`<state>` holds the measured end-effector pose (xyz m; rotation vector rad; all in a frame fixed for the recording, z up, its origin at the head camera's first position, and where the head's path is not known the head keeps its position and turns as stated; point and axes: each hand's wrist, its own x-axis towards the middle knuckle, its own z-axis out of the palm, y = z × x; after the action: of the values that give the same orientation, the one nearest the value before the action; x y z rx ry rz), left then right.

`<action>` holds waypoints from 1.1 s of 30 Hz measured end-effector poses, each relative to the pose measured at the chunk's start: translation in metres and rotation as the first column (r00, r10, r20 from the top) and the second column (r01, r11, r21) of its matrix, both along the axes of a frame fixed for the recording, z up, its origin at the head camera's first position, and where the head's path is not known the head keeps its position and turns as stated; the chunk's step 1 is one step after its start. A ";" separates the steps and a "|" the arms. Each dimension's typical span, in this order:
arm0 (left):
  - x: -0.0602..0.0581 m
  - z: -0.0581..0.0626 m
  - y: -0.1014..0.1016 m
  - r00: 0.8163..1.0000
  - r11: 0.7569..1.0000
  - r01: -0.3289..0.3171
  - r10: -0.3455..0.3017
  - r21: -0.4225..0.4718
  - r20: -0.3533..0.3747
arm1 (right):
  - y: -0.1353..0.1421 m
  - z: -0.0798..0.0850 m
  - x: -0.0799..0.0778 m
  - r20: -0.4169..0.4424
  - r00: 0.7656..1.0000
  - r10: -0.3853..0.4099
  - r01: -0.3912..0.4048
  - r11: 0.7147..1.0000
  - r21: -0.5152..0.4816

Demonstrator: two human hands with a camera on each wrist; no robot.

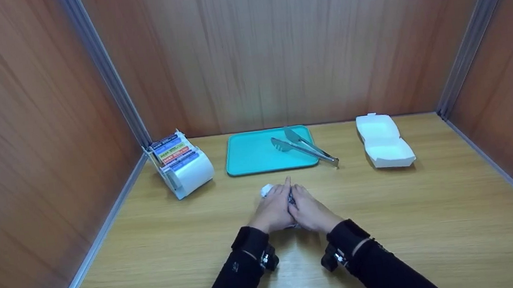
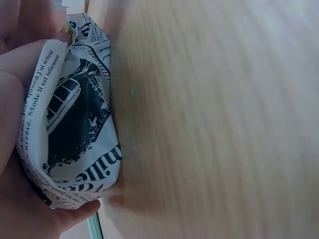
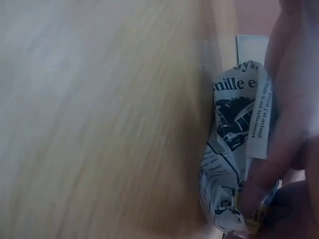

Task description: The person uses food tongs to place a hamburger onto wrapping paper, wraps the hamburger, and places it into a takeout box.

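Observation:
A bundle wrapped in newsprint-patterned paper (image 2: 79, 124) lies low on the wooden table between both hands, its folded printed side facing the left wrist view. In the head view the hands cover most of it, and only a white bit of paper (image 1: 266, 190) shows past the left fingers. My left hand (image 1: 272, 208) grips the bundle from the left, fingers wrapped over its folded edge. From the other side my right hand (image 1: 312, 210) holds it, with a fingertip pressed into the crumpled end of the wrapper (image 3: 224, 199). What the paper encloses is hidden.
Beyond the hands, a turquoise tray (image 1: 250, 154) bears metal tongs (image 1: 309, 148), whose handle end hangs over its right edge. At left stands a dispenser with a white roll (image 1: 193, 173). An opened white clamshell box (image 1: 384, 143) sits at right. Wooden panels enclose the table.

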<state>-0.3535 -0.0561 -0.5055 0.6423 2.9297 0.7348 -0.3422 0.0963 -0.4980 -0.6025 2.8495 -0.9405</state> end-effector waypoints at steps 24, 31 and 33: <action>0.001 0.032 -0.017 0.995 0.992 -0.101 0.099 0.078 0.027 | 0.067 0.004 -0.022 0.143 0.988 -0.059 0.114 0.900 -0.420; 0.017 0.038 -0.004 0.976 0.979 -0.173 0.156 -0.107 -0.152 | 0.132 0.022 -0.048 -0.101 0.955 -0.277 0.227 0.909 -0.350; 0.023 0.035 0.004 0.975 0.971 -0.173 0.145 -0.164 -0.167 | 0.153 0.028 -0.053 -0.137 0.933 -0.333 0.280 0.911 -0.303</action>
<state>-0.3308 -0.0524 -0.4702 0.4717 3.1702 0.4442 -0.3956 0.2489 -0.4697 -0.2704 3.0621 -1.4255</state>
